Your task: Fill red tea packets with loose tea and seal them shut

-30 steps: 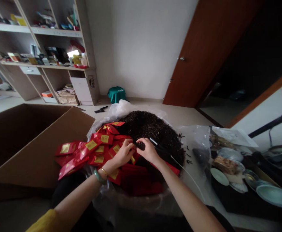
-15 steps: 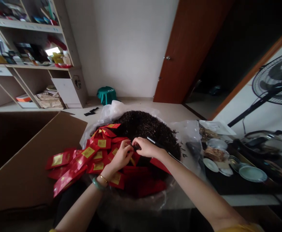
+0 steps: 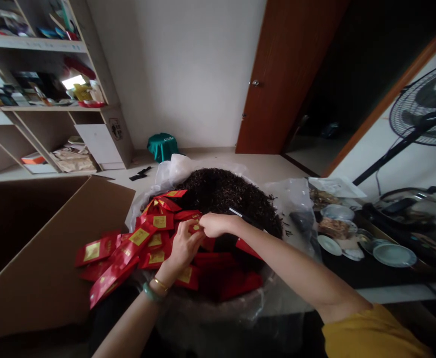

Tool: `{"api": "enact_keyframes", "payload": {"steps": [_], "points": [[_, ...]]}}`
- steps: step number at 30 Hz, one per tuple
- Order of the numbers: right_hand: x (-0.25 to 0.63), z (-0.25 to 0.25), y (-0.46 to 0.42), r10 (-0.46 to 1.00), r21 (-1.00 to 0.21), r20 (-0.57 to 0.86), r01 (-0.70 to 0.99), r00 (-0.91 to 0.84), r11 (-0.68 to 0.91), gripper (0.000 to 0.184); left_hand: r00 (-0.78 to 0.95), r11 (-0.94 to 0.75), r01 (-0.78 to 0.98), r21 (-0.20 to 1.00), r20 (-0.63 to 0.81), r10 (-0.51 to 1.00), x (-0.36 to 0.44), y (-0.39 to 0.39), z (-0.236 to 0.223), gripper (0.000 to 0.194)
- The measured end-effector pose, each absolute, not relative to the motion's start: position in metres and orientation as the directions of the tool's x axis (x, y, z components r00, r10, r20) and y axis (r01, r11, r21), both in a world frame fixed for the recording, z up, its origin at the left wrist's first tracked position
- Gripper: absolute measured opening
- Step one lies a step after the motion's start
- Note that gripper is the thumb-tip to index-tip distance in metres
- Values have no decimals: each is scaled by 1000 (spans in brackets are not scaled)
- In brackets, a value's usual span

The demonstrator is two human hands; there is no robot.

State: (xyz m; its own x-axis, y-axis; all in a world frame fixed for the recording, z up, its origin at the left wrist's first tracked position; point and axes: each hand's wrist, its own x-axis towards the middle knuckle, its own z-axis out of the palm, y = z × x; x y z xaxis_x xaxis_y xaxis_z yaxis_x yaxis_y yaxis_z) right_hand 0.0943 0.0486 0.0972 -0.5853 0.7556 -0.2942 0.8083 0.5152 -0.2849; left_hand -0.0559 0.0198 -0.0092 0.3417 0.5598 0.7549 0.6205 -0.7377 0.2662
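Note:
My left hand (image 3: 183,244) is closed, thumb and fingers pinching the upper part of a red packet (image 3: 207,243) that is mostly hidden. Against its fingertips, my right hand (image 3: 215,225) is closed with the knuckles up. Its fingertips and whatever they hold are hidden. Both hands are above a large, clear plastic-lined container heaped with dark loose leaves (image 3: 225,191) that look like tea. Several red packets with gold labels (image 3: 139,237) lie piled around my left hand. More red packets (image 3: 225,278) lie in shadow below my hands. A dark, light-edged tool (image 3: 236,213) rests on the leaves behind my right wrist.
An open cardboard box (image 3: 102,209) stands at the left. To the right, a low table bears a pale green dish (image 3: 394,253), small plates and a glass kettle (image 3: 414,206). A fan (image 3: 427,107), a green-covered stool (image 3: 163,146) and a shelf unit (image 3: 98,139) stand farther off.
My right hand has turned over and moved slightly left, its fingers now curled in against my left fingertips. The right elbow has swung outward, showing more yellow sleeve. The camera view has shifted slightly.

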Motion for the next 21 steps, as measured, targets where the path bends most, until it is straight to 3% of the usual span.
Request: {"api": "enact_keyframes", "payload": {"steps": [7,12,15,21], "points": [[93,115,46,797,-215,-290,847,-530,486,18,363,-737,643,207,765,532,-46,25,2,17],[102,119,34,821,-251,-172,830,-544,498,24,404,-751,624,215,734,546,-47,24,2,17],[111,106,27,828,-263,-159,831,-538,489,23,430,-758,612,226,709,558,-48,25,1,18],[113,66,23,860,-164,-232,890,-454,425,10,533,-811,561,162,679,505,-49,24,-3,24]]}}
